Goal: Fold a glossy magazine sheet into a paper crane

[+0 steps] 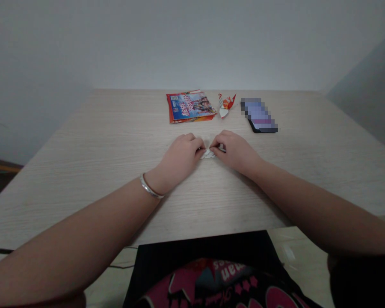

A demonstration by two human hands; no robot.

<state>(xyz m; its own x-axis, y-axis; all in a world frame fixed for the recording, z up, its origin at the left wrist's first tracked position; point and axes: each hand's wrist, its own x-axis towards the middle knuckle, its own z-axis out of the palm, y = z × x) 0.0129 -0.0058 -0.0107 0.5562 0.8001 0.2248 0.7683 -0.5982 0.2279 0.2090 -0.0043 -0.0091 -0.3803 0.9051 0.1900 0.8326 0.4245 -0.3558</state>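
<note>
Hands meet at the middle of the table (pixel 83 162) on my feed. The left hand (pixel 179 159) and the right hand (pixel 235 150) face each other knuckle to knuckle, with a small piece of paper (pixel 209 154) between them. Both hands are curled closed, and each pinches one end of the paper between thumb and fingertips. The paper lies low against the wood, pale and mostly hidden by the fingers (I can only make out a thin strip of it, so I cannot tell its shape or how it is folded). It sits near the centre of the tabletop, well short of the things along the far edge.

A silver bracelet (pixel 150 188) circles the left wrist. Both forearms rest on or just above the table and come in from the near corners of the view.

Farther back, a stack of coloured leaflets (pixel 191 107) lies flat, red and blue print facing up. Just to the right of it sits a small folded paper figure (pixel 226 105) in red, orange and white. Right of that again lies a phone (pixel 259 115) with its screen up, the display blurred out. All three are apart from the hands and from one another.

At the near edge I see a dark shirt (pixel 211 278) with pink lettering. A thin black cable (pixel 0 251) runs along the table's near left side.
</note>
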